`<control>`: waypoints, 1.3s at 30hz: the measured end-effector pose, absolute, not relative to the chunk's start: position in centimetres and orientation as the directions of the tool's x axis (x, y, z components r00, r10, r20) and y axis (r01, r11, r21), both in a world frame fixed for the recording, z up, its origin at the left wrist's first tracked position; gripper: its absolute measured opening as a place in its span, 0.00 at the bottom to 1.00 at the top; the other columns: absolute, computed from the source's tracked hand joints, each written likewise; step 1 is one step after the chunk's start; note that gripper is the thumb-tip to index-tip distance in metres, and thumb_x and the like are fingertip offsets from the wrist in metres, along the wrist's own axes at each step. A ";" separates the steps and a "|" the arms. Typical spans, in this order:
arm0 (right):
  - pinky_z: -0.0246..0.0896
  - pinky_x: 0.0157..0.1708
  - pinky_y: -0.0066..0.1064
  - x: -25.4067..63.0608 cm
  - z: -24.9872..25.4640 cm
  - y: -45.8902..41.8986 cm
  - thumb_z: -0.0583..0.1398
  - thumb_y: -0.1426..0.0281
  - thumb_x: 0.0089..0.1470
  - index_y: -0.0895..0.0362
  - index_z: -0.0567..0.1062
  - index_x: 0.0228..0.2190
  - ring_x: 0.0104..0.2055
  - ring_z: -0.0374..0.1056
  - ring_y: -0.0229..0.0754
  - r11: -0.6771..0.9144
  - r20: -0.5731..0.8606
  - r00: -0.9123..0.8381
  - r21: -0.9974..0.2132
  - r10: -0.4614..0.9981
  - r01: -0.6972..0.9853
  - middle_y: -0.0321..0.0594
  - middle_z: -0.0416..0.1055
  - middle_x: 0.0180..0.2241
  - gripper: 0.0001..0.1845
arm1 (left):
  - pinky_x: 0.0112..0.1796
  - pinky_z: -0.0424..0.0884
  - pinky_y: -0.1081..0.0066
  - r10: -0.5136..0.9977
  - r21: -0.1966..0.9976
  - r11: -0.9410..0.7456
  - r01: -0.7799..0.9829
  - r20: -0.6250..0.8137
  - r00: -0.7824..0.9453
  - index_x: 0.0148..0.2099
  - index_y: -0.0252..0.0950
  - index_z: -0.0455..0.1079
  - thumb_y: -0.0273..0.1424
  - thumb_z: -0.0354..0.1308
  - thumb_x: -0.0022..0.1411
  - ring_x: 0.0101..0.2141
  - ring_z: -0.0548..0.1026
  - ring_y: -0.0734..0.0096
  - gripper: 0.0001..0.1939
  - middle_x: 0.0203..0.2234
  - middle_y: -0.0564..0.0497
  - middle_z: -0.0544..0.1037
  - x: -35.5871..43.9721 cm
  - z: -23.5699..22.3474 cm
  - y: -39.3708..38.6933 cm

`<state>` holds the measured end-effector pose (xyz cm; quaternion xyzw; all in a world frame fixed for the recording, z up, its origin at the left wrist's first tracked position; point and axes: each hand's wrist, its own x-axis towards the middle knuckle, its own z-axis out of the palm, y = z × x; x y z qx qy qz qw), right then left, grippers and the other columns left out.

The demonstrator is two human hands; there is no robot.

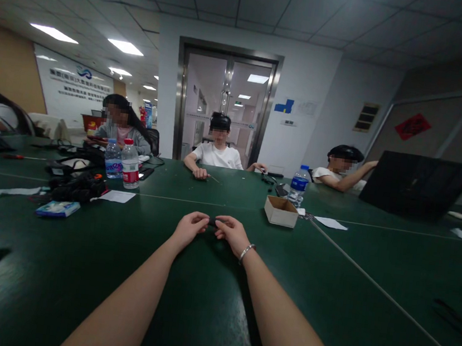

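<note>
Both my arms stretch forward over the green table. Between my fingertips is a small black piece, too small and dark for me to name its kind. My left hand pinches its left end with thumb and fingers. At the other end, my right hand grips it the same way, a silver bracelet round that wrist. My fingers hide part of the piece. Right of my hands stands an open cardboard box, whose bottom I cannot make out.
Water bottles stand beside black cables and a blue-white packet at left. Another bottle is behind the box. A large black monitor is at right. Across the table a person holds a thin tool; other people sit on both sides.
</note>
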<state>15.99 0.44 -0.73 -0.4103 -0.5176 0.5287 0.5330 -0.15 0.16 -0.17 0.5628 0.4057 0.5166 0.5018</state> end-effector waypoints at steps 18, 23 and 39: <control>0.63 0.18 0.20 16.0 -1.0 0.7 0.64 0.73 0.46 0.63 0.70 0.35 0.19 0.67 0.33 0.108 0.130 -0.116 -0.978 0.985 -0.177 0.36 0.69 0.20 0.12 | 0.36 0.69 0.72 0.976 0.984 -0.149 -0.098 0.162 0.143 0.42 0.32 0.69 0.35 0.63 0.47 0.34 0.72 0.70 0.19 0.32 0.46 0.74 0.1 -0.6 0.7; 0.63 0.18 0.20 15.9 -0.8 0.5 0.62 0.75 0.47 0.63 0.70 0.34 0.19 0.66 0.32 0.100 0.117 -0.104 -0.983 0.988 -0.155 0.37 0.69 0.20 0.10 | 0.35 0.69 0.73 0.975 0.987 -0.152 -0.052 0.158 0.155 0.39 0.31 0.70 0.33 0.62 0.49 0.32 0.72 0.72 0.14 0.30 0.47 0.74 0.0 -0.3 0.4; 0.64 0.19 0.21 16.0 -1.0 0.7 0.64 0.74 0.46 0.62 0.71 0.35 0.20 0.67 0.33 0.115 0.130 -0.108 -0.984 0.986 -0.138 0.36 0.69 0.21 0.12 | 0.33 0.68 0.75 0.976 0.987 -0.162 -0.006 0.161 0.150 0.38 0.31 0.69 0.31 0.60 0.51 0.29 0.70 0.75 0.11 0.26 0.50 0.72 0.2 -0.3 0.5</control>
